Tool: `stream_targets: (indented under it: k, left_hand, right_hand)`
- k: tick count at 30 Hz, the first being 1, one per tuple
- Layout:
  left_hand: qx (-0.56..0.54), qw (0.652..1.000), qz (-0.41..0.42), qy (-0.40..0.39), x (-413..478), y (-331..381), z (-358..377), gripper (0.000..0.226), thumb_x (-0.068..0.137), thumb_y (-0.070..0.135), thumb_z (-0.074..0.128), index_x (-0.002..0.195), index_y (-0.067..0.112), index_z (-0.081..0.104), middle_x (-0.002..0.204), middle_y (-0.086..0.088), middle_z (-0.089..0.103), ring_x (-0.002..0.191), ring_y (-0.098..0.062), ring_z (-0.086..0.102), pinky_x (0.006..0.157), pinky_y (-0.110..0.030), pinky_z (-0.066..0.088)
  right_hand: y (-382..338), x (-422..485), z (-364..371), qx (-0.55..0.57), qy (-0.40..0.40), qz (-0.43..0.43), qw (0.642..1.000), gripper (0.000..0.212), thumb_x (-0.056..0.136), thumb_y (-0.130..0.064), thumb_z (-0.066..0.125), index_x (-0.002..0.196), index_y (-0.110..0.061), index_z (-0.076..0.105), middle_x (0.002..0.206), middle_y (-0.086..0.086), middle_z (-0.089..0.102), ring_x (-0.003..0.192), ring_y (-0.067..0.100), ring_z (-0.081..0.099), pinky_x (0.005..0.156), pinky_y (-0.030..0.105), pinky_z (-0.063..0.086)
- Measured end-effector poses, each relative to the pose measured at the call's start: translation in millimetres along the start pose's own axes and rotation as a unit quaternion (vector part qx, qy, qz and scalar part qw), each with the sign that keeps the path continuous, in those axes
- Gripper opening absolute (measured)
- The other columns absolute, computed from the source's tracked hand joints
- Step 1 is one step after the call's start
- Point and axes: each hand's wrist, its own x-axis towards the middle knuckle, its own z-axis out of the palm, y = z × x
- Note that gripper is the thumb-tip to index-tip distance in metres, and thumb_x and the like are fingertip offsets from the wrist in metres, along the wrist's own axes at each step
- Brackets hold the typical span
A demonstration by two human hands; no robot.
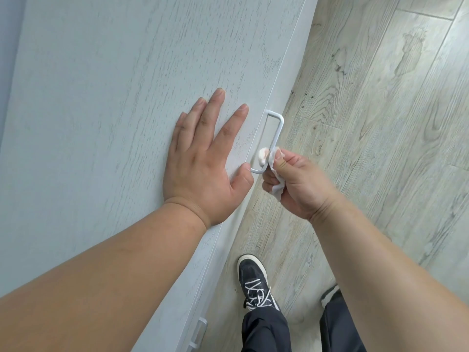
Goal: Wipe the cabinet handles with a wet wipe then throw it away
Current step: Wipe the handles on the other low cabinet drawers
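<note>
Plank floor point(380, 123), pale cabinet point(114, 97), wipe point(278, 190) on handle point(279, 127)

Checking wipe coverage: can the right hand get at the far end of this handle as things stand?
Probably yes. The right hand pinches the wipe round the handle; the bar beyond is bare, and the left hand lies flat on the cabinet.

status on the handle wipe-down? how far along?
Nothing visibly finished. In hand: right hand pinches the wet wipe round the near end of the upper handle; left hand flat on the cabinet. Left: the lower handle, state unclear, then binning the wipe; no bin in view.
</note>
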Motion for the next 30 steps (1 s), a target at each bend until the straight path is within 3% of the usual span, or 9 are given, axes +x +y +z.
stream_targets:
  k: [4, 7, 10, 15, 20, 25, 28, 30]
  left_hand:
    - [0.000, 1.000, 0.001, 0.001, 0.8, -0.2, -0.4, 0.080, 0.086, 0.043, 0.055, 0.162, 0.026, 0.036, 0.172, -0.009, 0.023, 0.157, -0.033, 0.022, 0.125, -0.056, 0.021]
    - [0.000, 1.000, 0.002, 0.000, 0.1, -0.8, 0.8, 0.080, 0.087, 0.044, 0.053, 0.162, 0.026, 0.035, 0.172, -0.008, 0.022, 0.158, -0.033, 0.021, 0.126, -0.055, 0.021]
    - [-0.001, 1.000, 0.001, 0.003, -1.5, -1.0, 0.7, 0.079, 0.088, 0.045, 0.052, 0.162, 0.027, 0.035, 0.172, -0.008, 0.022, 0.157, -0.033, 0.021, 0.126, -0.055, 0.020]
    - [-0.007, 1.000, 0.007, 0.006, -1.1, -2.3, 2.6, 0.079, 0.088, 0.045, 0.052, 0.163, 0.028, 0.033, 0.173, -0.006, 0.020, 0.158, -0.032, 0.019, 0.126, -0.054, 0.020]
    - [-0.009, 1.000, 0.004, 0.004, -1.1, -2.3, 2.6, 0.078, 0.090, 0.048, 0.047, 0.163, 0.029, 0.031, 0.174, -0.005, 0.018, 0.158, -0.032, 0.017, 0.126, -0.054, 0.019]
    - [-0.010, 1.000, 0.002, -0.001, -0.9, -2.2, 2.9, 0.078, 0.089, 0.051, 0.044, 0.163, 0.030, 0.030, 0.174, -0.005, 0.017, 0.159, -0.031, 0.015, 0.128, -0.052, 0.016]
    - [-0.010, 1.000, 0.001, -0.002, -1.6, -1.3, 2.6, 0.079, 0.089, 0.052, 0.042, 0.163, 0.031, 0.029, 0.174, -0.004, 0.016, 0.159, -0.030, 0.013, 0.128, -0.050, 0.014]
    - [-0.013, 1.000, -0.001, -0.002, -1.9, -0.8, 1.3, 0.079, 0.088, 0.053, 0.041, 0.163, 0.031, 0.029, 0.174, -0.004, 0.016, 0.159, -0.030, 0.014, 0.128, -0.051, 0.015]
  right_hand:
    - [-2.7, 2.5, -1.3, -0.033, 0.039, -0.023, 0.998, 0.032, 0.108, -0.020, 0.051, 0.091, -0.013, 0.077, 0.068, -0.003, 0.042, 0.066, 0.019, 0.020, 0.063, 0.024, 0.032]
    - [9.8, -4.1, 1.1, -0.053, 0.070, -0.029, 0.996, 0.026, 0.108, -0.023, 0.052, 0.099, -0.009, 0.073, 0.066, -0.004, 0.040, 0.064, 0.015, 0.024, 0.065, 0.032, 0.020]
    - [26.3, -15.2, 7.0, -0.048, 0.077, -0.038, 0.995, 0.025, 0.106, -0.027, 0.054, 0.102, -0.010, 0.073, 0.067, -0.007, 0.041, 0.061, 0.011, 0.031, 0.065, 0.027, 0.028]
    - [12.4, -2.6, 14.9, 0.042, 0.066, -0.043, 0.996, 0.040, 0.110, -0.022, 0.048, 0.081, -0.017, 0.076, 0.081, 0.000, 0.047, 0.061, 0.010, 0.033, 0.062, 0.024, 0.030]
    - [37.1, -13.3, 21.7, 0.021, 0.111, -0.069, 0.991, 0.032, 0.109, -0.024, 0.051, 0.092, -0.018, 0.076, 0.069, -0.004, 0.030, 0.059, 0.010, 0.027, 0.059, 0.024, 0.027]
    - [27.8, -6.4, 25.4, -0.015, 0.173, -0.088, 0.981, 0.027, 0.101, -0.033, 0.058, 0.103, -0.008, 0.069, 0.076, 0.004, 0.022, 0.062, 0.013, 0.023, 0.063, 0.031, 0.018]
    - [42.0, -12.3, 33.8, -0.010, 0.184, -0.097, 0.978, 0.028, 0.107, -0.030, 0.053, 0.094, -0.017, 0.073, 0.069, -0.003, 0.027, 0.064, 0.016, 0.019, 0.065, 0.037, 0.013]
    - [50.6, -17.6, 40.3, 0.015, 0.181, -0.100, 0.978, 0.029, 0.110, -0.026, 0.051, 0.089, -0.019, 0.069, 0.066, -0.006, 0.030, 0.062, 0.013, 0.020, 0.062, 0.034, 0.015]
